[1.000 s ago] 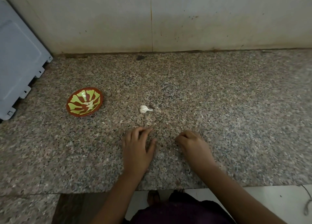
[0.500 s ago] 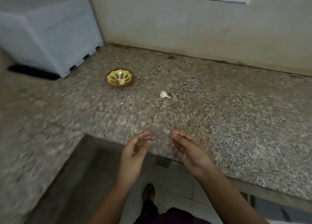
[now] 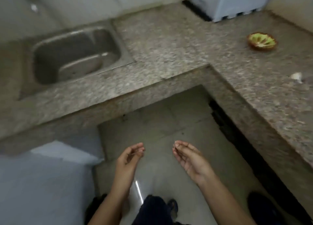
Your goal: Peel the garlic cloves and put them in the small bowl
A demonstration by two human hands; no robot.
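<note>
Granite bench (image 3: 169, 43) runs in an L, steel sink (image 3: 76, 53) set in its left arm; frame motion-blurred. Bowl (image 3: 261, 41), green and red, on the right arm near the wall. Garlic (image 3: 296, 76) lies unpeeled on the bench nearer the front edge, well apart from the bowl. Left hand (image 3: 127, 160) and right hand (image 3: 190, 158) over the floor, apart, palms facing, fingers loosely curled, empty, clear of the bench.
</note>
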